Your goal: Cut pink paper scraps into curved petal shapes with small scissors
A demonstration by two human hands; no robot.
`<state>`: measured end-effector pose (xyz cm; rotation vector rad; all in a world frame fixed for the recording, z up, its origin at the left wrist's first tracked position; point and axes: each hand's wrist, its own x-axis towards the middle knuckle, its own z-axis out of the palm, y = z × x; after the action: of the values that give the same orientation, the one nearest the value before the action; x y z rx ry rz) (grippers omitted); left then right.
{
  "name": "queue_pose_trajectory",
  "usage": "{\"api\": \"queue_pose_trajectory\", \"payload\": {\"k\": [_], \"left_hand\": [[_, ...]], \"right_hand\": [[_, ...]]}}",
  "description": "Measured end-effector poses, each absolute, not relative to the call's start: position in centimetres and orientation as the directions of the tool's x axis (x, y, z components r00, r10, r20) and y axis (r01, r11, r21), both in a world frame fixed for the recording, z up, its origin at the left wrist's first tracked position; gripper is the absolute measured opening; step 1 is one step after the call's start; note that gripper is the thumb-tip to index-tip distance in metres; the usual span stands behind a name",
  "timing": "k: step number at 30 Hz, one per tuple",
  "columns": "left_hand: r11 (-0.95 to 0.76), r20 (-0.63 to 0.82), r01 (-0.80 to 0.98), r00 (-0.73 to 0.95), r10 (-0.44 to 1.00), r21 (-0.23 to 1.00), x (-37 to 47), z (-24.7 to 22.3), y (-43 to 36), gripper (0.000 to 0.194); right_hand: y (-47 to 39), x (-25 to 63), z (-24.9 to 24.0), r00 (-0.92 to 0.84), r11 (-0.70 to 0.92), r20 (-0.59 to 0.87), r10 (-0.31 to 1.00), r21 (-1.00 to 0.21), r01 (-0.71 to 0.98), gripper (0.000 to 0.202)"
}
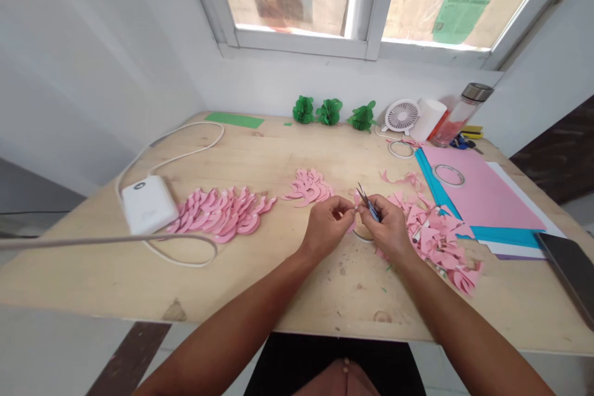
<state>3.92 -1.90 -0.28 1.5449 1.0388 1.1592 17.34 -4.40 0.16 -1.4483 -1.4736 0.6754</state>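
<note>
My right hand [387,227] is closed around small scissors [370,205], whose thin blades point up and away from me. My left hand [326,226] is pinched shut beside it, its fingertips almost touching the right thumb. A small strip of pink paper [356,198] shows between the two hands, apparently in the left fingertips; most of it is hidden. Below them a tape roll [363,236] lies partly covered by the right hand. To the left is a small pile of curved pink paper cutouts [310,187]. Pink paper scraps [439,238] are heaped against my right forearm.
Overlapping rows of pink cutouts [223,213] lie near a white power bank [149,204] with a looping cable. Green paper ornaments [330,111], a small fan [401,116] and a bottle [464,114] line the back. Coloured sheets [492,192] and a dark phone [566,272] sit right.
</note>
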Motion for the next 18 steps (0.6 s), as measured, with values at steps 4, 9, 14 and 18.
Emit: {"api": "queue_pose_trajectory", "payload": {"k": [4,9,14,18], "left_hand": [[-0.220,0.199,0.086,0.205,0.958,0.972,3.93,-0.36,-1.86,0.010],[-0.214,0.192,0.091,0.205,0.960,0.973,3.92,-0.34,-1.92,0.010],[-0.213,0.189,0.097,0.213,0.959,0.972,3.88,-0.43,-1.89,0.010],[-0.209,0.185,0.098,0.207,0.961,0.973,3.90,-0.47,-1.80,0.009]], "right_hand": [[-4.37,17.34,0.24,0.131,0.153,0.237,0.963,-0.875,0.459,0.015],[-4.26,17.38,0.11,0.126,0.140,0.219,0.967,-0.881,0.452,0.015],[-4.11,17.45,-0.22,0.129,0.143,0.225,0.966,-0.876,0.460,0.014],[-4.15,17.40,-0.21,0.133,0.149,0.236,0.963,-0.871,0.469,0.014]]}}
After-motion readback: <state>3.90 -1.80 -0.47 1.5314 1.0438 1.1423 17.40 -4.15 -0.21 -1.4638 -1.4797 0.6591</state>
